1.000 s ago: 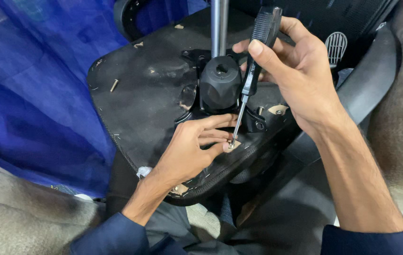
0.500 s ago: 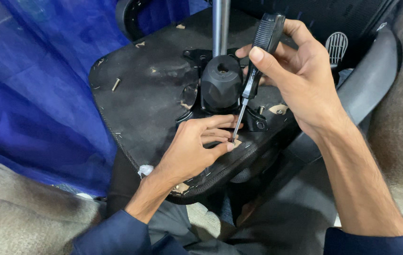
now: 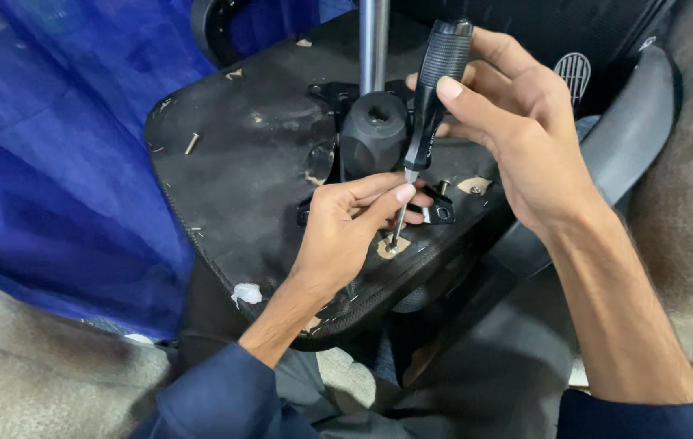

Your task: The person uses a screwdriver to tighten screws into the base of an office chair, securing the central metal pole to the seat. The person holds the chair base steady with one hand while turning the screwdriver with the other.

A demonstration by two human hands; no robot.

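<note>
I had my right hand closed around the black ribbed handle of the screwdriver, thumb laid across the front of the grip and the fingers wrapped behind it. The tool stood nearly upright, leaning slightly, with its metal shaft running down and to the left from that hand to a tip set on a screw in a small pale patch of the panel.

My left hand lay just below and to the left of the right one, palm down on the underside of the chair seat. Its fingers were curled in, and the thumb and forefinger pinched the lower shaft of the screwdriver right above the tip, steadying it. I could not tell whether they touched the screw itself.

Just above the left hand's fingers sat the black mechanism housing, with the chrome gas-lift column rising out of it, close beside the screwdriver handle. A black metal bracket lay right of my left fingertips, under the right hand. Far left of the left hand a loose screw rested on the seat panel, and a scrap of white material clung to the edge near my left wrist. A curved black armrest ran past the right hand's outer side, and blue cloth lay well off to the left.
</note>
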